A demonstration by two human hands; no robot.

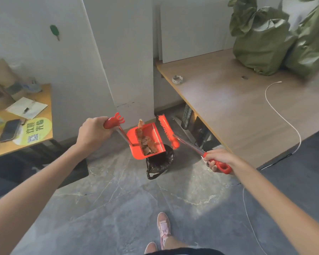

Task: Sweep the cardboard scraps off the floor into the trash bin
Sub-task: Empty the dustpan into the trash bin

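My left hand [93, 132] grips the red handle of a long dustpan. Its red pan [151, 133] hangs tilted above the trash bin [159, 162], which is lined with a black bag. Brown cardboard scraps [147, 143] lie in the pan, piled toward its lower edge over the bin; one scrap sticks up at the pan's back. My right hand [218, 160] holds the red handle of a broom. The red broom head [168, 131] is raised off the floor, just right of the pan and close to it.
A wooden desk [238, 107] stands to the right with green bags [276, 39] and a white cable [284, 115] on it. A small table [42, 137] with a phone and papers is at the left. A white pillar [129, 70] rises behind the bin. My pink shoes [163, 229] are on the grey floor.
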